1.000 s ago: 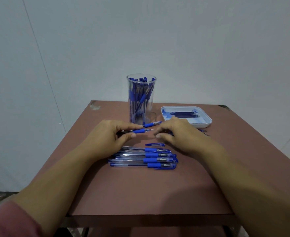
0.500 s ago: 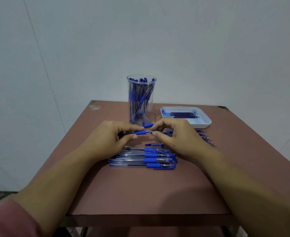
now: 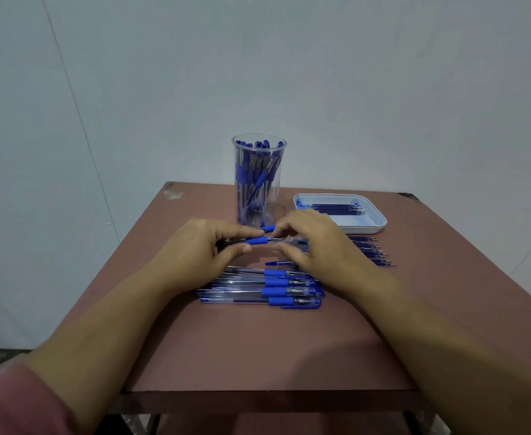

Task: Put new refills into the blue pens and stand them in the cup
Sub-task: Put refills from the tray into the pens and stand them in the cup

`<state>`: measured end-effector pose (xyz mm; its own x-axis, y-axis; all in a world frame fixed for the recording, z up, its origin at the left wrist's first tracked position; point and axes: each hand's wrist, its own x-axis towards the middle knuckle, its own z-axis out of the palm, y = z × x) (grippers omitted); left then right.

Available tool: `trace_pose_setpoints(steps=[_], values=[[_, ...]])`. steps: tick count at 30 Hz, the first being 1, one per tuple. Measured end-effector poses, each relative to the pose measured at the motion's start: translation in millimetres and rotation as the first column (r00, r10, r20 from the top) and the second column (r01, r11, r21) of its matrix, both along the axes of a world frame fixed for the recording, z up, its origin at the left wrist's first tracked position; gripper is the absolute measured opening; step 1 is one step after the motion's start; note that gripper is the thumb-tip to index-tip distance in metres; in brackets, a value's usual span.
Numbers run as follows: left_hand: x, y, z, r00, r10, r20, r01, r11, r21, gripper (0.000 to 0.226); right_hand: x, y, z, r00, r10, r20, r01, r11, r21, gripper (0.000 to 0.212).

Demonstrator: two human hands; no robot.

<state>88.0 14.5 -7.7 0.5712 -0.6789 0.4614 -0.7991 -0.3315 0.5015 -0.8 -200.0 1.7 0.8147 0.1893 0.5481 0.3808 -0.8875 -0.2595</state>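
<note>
My left hand (image 3: 195, 246) grips the barrel of a blue pen (image 3: 257, 240) held level above the table. My right hand (image 3: 317, 243) pinches the pen's tip end. A second blue-gripped pen part (image 3: 268, 228) shows just behind my fingers. Several pens (image 3: 267, 290) lie in a row on the table below my hands, and a loose blue cap (image 3: 278, 263) lies above them. The clear cup (image 3: 259, 183) stands behind, holding several blue pens. Refills (image 3: 370, 252) lie in a row to the right of my right hand.
A white tray (image 3: 377, 222) with several refills (image 3: 336, 208) in it sits at the back right of the brown table (image 3: 257, 350). A grey wall rises behind the table. The table's front edge is close to me.
My right hand has moved left and closed its fingers onto the tip end of the pen. My left hand has kept its hold on the barrel.
</note>
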Motion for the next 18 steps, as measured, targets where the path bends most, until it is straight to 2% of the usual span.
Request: trace_pose_setpoints(steps=[2,5,7,12,18], values=[[-0.4,0.4,-0.2,1.000,-0.001,-0.001,0.001,1.000,0.007,0.032,1.3,-0.4,-0.8,1.000,-0.015,0.023,0.016,0.999,-0.047,0.012],[-1.2,0.6,0.5,1.000,-0.003,-0.004,0.003,1.000,-0.002,0.032,-0.4,-0.7,0.1,0.999,-0.034,0.019,0.035,0.997,-0.073,0.026],[-1.5,0.2,0.3,1.000,-0.002,-0.005,0.002,1.000,-0.006,0.032,-3.3,-1.0,1.5,0.999,-0.043,0.002,0.043,0.999,-0.028,0.035],[1.3,-0.1,-2.4,1.000,-0.018,-0.012,0.018,1.000,-0.005,0.031,-2.2,-0.7,0.3,0.998,-0.048,0.044,0.051,0.997,-0.050,0.011],[2.9,-0.5,-3.6,1.000,-0.018,-0.009,0.018,1.000,-0.013,0.032,-4.5,-1.9,2.3,0.998,-0.056,0.004,0.056,0.998,-0.031,0.030]])
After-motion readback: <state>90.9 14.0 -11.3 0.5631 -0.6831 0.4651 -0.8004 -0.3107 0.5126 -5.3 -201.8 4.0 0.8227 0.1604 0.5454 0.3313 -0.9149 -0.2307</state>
